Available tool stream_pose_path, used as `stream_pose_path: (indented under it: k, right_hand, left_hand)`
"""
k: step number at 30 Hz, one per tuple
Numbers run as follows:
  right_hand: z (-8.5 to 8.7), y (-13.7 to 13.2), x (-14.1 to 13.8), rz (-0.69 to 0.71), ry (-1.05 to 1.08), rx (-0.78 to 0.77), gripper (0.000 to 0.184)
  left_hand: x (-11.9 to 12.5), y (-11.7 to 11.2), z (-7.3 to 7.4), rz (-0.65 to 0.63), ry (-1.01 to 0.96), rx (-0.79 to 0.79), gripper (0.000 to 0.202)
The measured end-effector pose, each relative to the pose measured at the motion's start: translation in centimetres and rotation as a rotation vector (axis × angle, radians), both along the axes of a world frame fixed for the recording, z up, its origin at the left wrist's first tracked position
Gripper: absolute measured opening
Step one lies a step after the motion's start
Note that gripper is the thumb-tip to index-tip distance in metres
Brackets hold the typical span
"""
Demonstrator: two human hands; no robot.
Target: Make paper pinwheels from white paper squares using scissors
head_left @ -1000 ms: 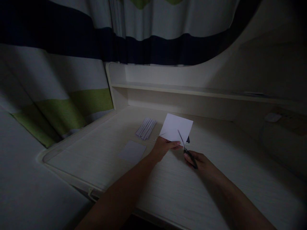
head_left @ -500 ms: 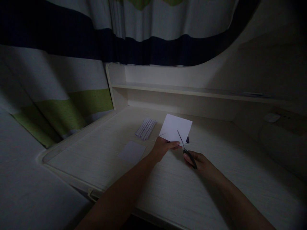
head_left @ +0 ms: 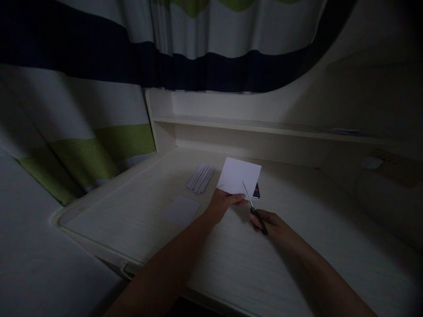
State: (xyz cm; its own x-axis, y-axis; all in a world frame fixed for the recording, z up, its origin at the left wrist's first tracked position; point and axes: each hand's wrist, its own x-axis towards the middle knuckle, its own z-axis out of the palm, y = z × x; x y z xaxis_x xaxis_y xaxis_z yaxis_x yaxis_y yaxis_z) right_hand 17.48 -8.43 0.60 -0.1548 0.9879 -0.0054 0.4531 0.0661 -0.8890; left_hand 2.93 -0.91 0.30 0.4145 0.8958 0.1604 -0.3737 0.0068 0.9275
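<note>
My left hand (head_left: 222,204) pinches the near edge of a white sheet of paper (head_left: 240,175), held tilted above the pale desk (head_left: 231,259). In my right hand (head_left: 272,224) is a pair of dark-handled scissors (head_left: 254,208), fingers closed round the handles. The blades reach into the paper's lower edge, just right of my left thumb. A thin strip hangs off the sheet's left side by my left hand.
A bundle of cut paper strips (head_left: 200,177) lies at the back left of the desk, and a flat white sheet (head_left: 183,209) lies nearer. A dark phone (head_left: 256,191) peeks out under the held paper. A low shelf (head_left: 264,127) and a striped curtain (head_left: 99,110) stand behind.
Hands, paper and scissors have drifted slightly left and away from me. The scissors sit a little further back along the paper's lower edge; more of the phone shows.
</note>
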Motion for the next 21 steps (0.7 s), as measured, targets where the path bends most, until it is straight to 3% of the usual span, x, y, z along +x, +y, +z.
stream_pose_path:
  k: [7,10,13,16,21]
  right_hand:
    - [-0.9,0.3,1.2,0.022,-0.068,-0.066,0.036]
    - [-1.4,0.8,2.0,-0.085,-0.029,-0.128,0.035]
    - [-1.5,1.1,2.4,-0.279,0.096,-0.105,0.036]
    - [-1.3,1.2,2.7,-0.472,0.263,0.074,0.039]
    - [-0.8,1.2,3.1,-0.613,0.49,0.284,0.033]
  left_hand:
    - [-1.1,1.6,0.0,0.222,-0.134,-0.082,0.022]
    - [-1.4,2.0,0.1,0.271,-0.195,-0.106,0.019]
    - [-1.4,2.0,0.1,0.222,-0.193,-0.096,0.017]
    - [-1.1,1.7,-0.1,0.1,-0.112,-0.066,0.015]
    - [-0.9,1.5,-0.8,-0.068,0.026,0.02,0.013]
